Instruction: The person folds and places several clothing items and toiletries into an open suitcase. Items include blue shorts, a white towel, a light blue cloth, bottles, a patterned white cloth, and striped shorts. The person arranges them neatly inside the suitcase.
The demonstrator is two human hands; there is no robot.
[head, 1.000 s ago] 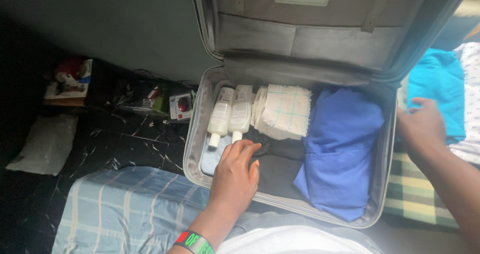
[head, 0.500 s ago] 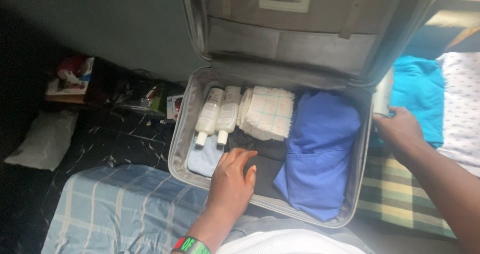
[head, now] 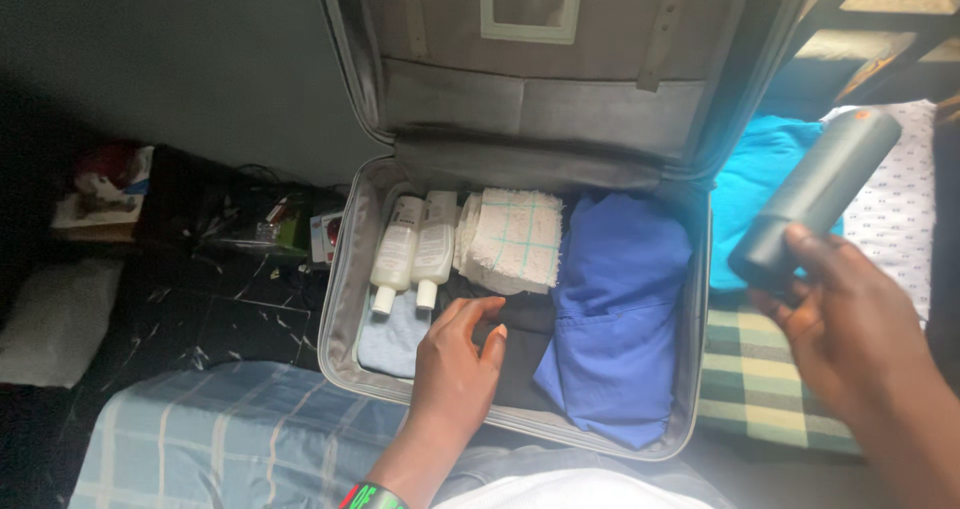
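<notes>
An open grey suitcase (head: 338, 299) lies in front of me with its lid standing up. Inside are two white bottles (head: 410, 252), a folded white cloth with green lines (head: 515, 237), a blue garment (head: 615, 309), a light blue item (head: 390, 337) and dark clothing (head: 525, 344). My left hand (head: 455, 359) rests flat on the dark clothing near the front wall, fingers apart. My right hand (head: 850, 324) is raised to the right of the suitcase and grips the lower end of a dark grey cylindrical can (head: 815, 197), tilted up to the right.
A turquoise garment (head: 755, 174) and a white dotted fabric (head: 900, 219) lie right of the suitcase on a green checked cloth (head: 760, 379). A blue plaid sheet (head: 220, 434) is at the front left. Cluttered small items (head: 270, 229) and a white bag (head: 55, 319) sit on the dark floor.
My right hand has picked up the can from beside the suitcase and lifted it toward me. My left hand stays on the dark clothing. The view has shifted to the right.
</notes>
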